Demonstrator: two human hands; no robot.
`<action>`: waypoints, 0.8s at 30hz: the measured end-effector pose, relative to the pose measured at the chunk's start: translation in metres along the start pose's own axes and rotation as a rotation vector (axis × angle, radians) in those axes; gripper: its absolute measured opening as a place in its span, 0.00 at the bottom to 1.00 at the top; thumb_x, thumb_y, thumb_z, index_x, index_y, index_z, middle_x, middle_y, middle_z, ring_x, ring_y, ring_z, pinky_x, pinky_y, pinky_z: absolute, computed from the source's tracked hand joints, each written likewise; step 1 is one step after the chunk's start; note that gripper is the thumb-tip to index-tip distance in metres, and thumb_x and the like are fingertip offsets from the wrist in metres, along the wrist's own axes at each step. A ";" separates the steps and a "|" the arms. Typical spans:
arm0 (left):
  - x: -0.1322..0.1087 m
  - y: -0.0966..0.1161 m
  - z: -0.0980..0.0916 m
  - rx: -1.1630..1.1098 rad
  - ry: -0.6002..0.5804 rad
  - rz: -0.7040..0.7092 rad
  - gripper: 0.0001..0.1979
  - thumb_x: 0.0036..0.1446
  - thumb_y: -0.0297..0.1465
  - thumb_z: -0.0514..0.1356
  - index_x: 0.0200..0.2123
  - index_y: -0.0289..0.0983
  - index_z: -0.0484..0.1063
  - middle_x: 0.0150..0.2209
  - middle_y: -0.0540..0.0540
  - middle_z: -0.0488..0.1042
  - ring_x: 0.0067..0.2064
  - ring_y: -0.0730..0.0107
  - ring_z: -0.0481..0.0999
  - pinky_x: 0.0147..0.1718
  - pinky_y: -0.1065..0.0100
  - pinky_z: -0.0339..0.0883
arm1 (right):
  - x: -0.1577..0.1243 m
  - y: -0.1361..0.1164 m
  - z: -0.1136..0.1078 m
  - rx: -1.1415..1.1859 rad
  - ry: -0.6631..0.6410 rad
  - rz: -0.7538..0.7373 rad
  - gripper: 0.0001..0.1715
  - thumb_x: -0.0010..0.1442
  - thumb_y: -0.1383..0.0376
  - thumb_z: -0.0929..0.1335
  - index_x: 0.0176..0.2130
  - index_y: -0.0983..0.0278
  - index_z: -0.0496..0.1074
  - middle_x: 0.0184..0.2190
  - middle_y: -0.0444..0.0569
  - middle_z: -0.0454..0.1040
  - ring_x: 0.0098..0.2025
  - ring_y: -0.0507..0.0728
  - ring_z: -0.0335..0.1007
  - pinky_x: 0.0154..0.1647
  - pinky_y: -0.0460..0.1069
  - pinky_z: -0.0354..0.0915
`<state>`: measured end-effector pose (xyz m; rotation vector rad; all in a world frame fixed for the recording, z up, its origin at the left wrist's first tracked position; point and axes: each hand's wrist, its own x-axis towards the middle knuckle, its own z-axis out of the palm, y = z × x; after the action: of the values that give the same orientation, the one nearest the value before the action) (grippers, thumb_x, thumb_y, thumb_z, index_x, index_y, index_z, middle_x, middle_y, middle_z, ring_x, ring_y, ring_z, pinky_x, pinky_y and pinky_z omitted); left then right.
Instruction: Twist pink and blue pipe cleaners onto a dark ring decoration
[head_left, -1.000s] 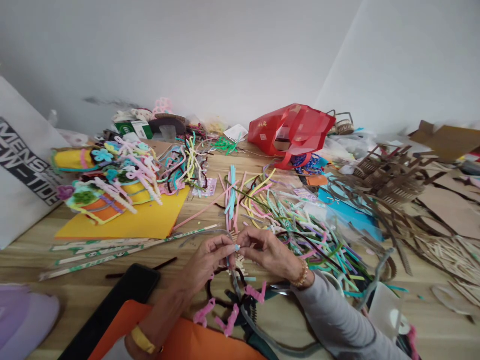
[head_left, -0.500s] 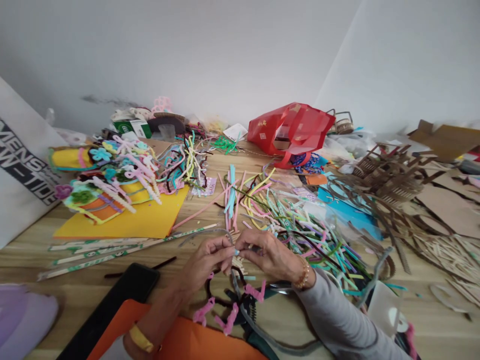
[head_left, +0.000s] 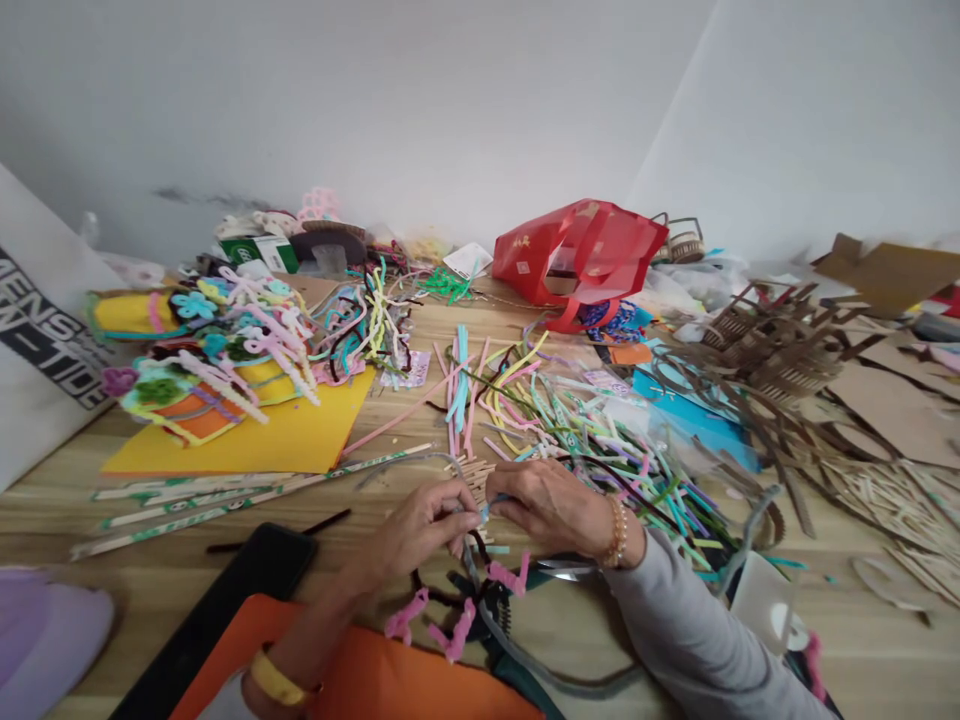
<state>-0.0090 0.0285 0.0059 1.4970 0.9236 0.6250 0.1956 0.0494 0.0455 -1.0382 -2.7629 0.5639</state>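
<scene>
My left hand (head_left: 426,530) is closed in a pinch at the middle of the table, thumb against forefinger. Close beside it, my right hand (head_left: 559,508) pinches too, and a short light-blue fuzzy piece, seemingly pipe cleaner (head_left: 484,512), spans the small gap between the fingertips. Under the hands hangs or lies a dark brown pipe cleaner shape with curled pink pipe cleaner ends (head_left: 454,632). A grey pipe cleaner (head_left: 551,680) curves below toward the right sleeve. Partly covered by these, dark green-handled pliers (head_left: 517,690) lie near the front edge.
Loose colourful pipe cleaners (head_left: 600,430) spread right of centre. Pipe cleaner flowers lie over yellow sheets (head_left: 315,440) at left, above patterned strips (head_left: 202,505). A black phone-like slab (head_left: 225,610) and orange sheet (head_left: 375,680) are in front. A red bag (head_left: 540,260) stands behind; brown baskets (head_left: 780,350) sit right.
My right hand has shifted slightly right, widening the gap between the fingertips, so more of the light-blue piece shows. The view has shifted a little.
</scene>
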 end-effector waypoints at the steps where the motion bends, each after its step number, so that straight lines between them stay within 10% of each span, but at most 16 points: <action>1: -0.001 0.003 0.002 0.066 0.029 0.005 0.09 0.57 0.36 0.56 0.30 0.36 0.68 0.22 0.53 0.67 0.25 0.73 0.68 0.28 0.72 0.60 | 0.000 0.001 0.000 0.022 0.012 0.002 0.06 0.62 0.68 0.62 0.34 0.64 0.69 0.32 0.47 0.74 0.34 0.52 0.68 0.34 0.44 0.56; 24: 0.005 -0.004 0.012 0.169 0.527 0.153 0.05 0.56 0.32 0.57 0.33 0.40 0.73 0.19 0.54 0.68 0.24 0.68 0.69 0.30 0.71 0.61 | 0.009 -0.018 0.013 0.165 0.354 0.037 0.08 0.63 0.71 0.61 0.32 0.64 0.66 0.30 0.45 0.66 0.31 0.51 0.61 0.32 0.45 0.54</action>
<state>0.0028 0.0257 -0.0004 1.5934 1.2936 1.1098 0.1744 0.0388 0.0406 -1.0394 -2.3544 0.5425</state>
